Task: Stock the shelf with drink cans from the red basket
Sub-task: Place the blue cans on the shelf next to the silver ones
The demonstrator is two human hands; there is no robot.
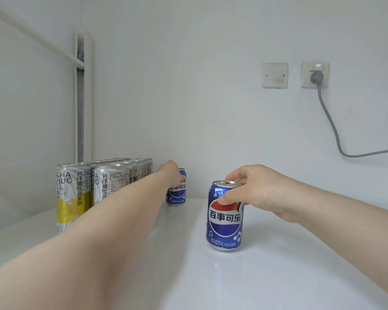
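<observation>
Two blue cola cans stand upright on the white shelf (278, 276). The near blue can (225, 222) is at the middle, with my right hand (253, 191) wrapped around its top from the right. The far blue can (177, 193) stands deeper in, next to the back wall, and my left hand (171, 173) reaches over it and grips its top; my forearm hides part of it. The red basket is out of view.
Several tall silver-and-yellow cans (73, 198) stand in two rows along the shelf's left side, running back to the wall. A blank wall plate (275, 75) and a socket (314, 74) with a grey cable (336, 135) are on the back wall at right.
</observation>
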